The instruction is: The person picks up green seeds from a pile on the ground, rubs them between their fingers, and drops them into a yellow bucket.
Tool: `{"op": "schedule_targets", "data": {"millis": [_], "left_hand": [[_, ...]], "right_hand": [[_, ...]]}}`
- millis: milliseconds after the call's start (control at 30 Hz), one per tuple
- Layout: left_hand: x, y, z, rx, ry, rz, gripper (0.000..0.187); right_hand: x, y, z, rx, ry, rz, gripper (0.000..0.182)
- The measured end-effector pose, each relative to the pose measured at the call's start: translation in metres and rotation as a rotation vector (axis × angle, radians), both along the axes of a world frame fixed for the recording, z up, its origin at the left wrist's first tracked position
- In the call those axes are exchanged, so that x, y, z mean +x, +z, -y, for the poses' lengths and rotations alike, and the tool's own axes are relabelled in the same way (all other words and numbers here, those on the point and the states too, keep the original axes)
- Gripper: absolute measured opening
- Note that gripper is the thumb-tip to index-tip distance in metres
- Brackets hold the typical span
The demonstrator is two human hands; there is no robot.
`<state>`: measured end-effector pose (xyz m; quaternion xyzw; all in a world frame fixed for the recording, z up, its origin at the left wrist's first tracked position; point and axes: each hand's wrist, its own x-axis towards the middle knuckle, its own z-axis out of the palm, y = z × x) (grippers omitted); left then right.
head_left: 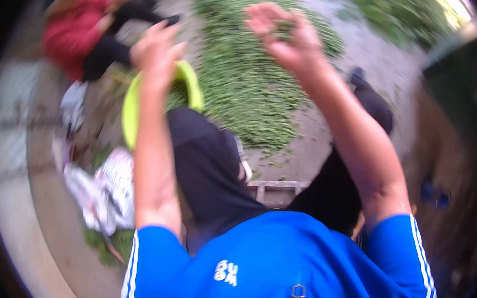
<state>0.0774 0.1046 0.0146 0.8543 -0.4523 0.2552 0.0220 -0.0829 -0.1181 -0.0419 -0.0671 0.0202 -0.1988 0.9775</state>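
Observation:
My left hand is raised over a lime-green basin, fingers apart and blurred by motion, with nothing visible in them. Inside the basin some green pods show, partly hidden by my forearm and knee. To the right, my right hand is lifted above the far part of a broad layer of green pods on the ground. Its palm is turned up and cupped, and a few small green pieces, like those below, lie between thumb and fingers.
A person in a red top sits at the far left. White plastic bags lie on the ground beside my left arm. Leafy green branches are heaped at the back right. Near my knees is a low wooden frame.

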Motion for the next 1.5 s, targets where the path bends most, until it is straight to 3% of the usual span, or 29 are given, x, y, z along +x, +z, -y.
{"op": "schedule_targets", "data": {"millis": [33, 67, 100, 267, 333, 367, 400, 467, 533, 800, 933, 1000, 1067, 1100, 1133, 1233, 1367, 1433, 1467, 1500], "left_hand": [[-0.011, 0.000, 0.015, 0.045, 0.012, 0.045, 0.040], [-0.017, -0.002, 0.028, 0.071, -0.017, 0.055, 0.038], [-0.023, -0.002, 0.040, 0.131, 0.014, 0.059, 0.038], [-0.032, -0.002, 0.072, 0.142, -0.077, 0.235, 0.032], [-0.040, 0.006, 0.081, -0.097, -0.148, -0.147, 0.024], [-0.043, 0.006, 0.086, -0.298, -0.268, -0.195, 0.016], [-0.047, 0.007, 0.090, -0.303, -0.291, -0.194, 0.016], [-0.060, 0.004, 0.103, -0.641, -0.394, -0.705, 0.013], [-0.071, -0.008, 0.111, -0.780, -0.512, -0.819, 0.012], [-0.088, -0.020, 0.115, -0.615, -0.542, -0.800, 0.024], [-0.086, -0.027, 0.116, -0.509, -0.613, -0.602, 0.025], [-0.085, -0.028, 0.113, -0.439, -0.540, -0.429, 0.020], [-0.086, -0.020, 0.107, -0.322, -0.371, -0.266, 0.015], [-0.082, -0.022, 0.108, -0.319, -0.320, -0.208, 0.016], [-0.079, -0.024, 0.106, -0.323, -0.308, -0.207, 0.016], [-0.076, -0.029, 0.108, -0.298, -0.300, -0.156, 0.015], [-0.079, -0.030, 0.105, -0.334, -0.327, -0.300, 0.016], [-0.071, -0.036, 0.109, -0.586, -0.463, -0.581, 0.018], [-0.081, -0.024, 0.104, -0.619, -0.493, -0.807, 0.023], [-0.081, -0.028, 0.114, -0.601, -0.547, -0.829, 0.025]], "right_hand": [[0.001, 0.000, 0.000, -0.112, -0.009, -0.047, 0.036], [-0.001, 0.010, -0.006, 0.041, -0.033, -0.052, 0.048], [-0.002, 0.006, -0.003, 0.028, -0.021, 0.013, 0.058], [-0.006, 0.015, -0.004, -0.047, -0.046, -0.056, 0.060], [-0.004, 0.013, -0.002, -0.029, -0.038, -0.074, 0.061], [-0.005, 0.015, -0.003, -0.051, -0.048, -0.089, 0.061], [-0.004, 0.015, -0.004, -0.037, -0.048, -0.085, 0.061], [-0.004, 0.015, -0.004, -0.018, -0.044, -0.110, 0.061], [0.000, 0.005, -0.001, -0.010, -0.013, -0.086, 0.061], [0.006, -0.001, -0.001, -0.001, 0.013, -0.077, 0.058], [0.005, 0.002, -0.010, 0.026, 0.007, -0.135, 0.054], [0.009, -0.020, -0.004, -0.211, -0.003, -0.261, 0.051], [0.013, -0.048, 0.008, 0.114, 0.306, 0.224, 0.049], [0.009, -0.014, -0.008, 0.137, 0.140, -0.072, 0.050], [0.006, -0.003, -0.015, 0.127, 0.088, -0.187, 0.053], [0.008, -0.010, -0.011, 0.089, 0.117, -0.130, 0.056], [0.004, -0.002, -0.017, 0.082, 0.076, -0.198, 0.056], [0.007, -0.013, -0.011, 0.054, 0.071, -0.151, 0.056], [0.007, -0.023, -0.006, 0.101, 0.130, -0.070, 0.055], [0.013, -0.032, -0.004, 0.035, 0.104, -0.162, 0.052]]}}
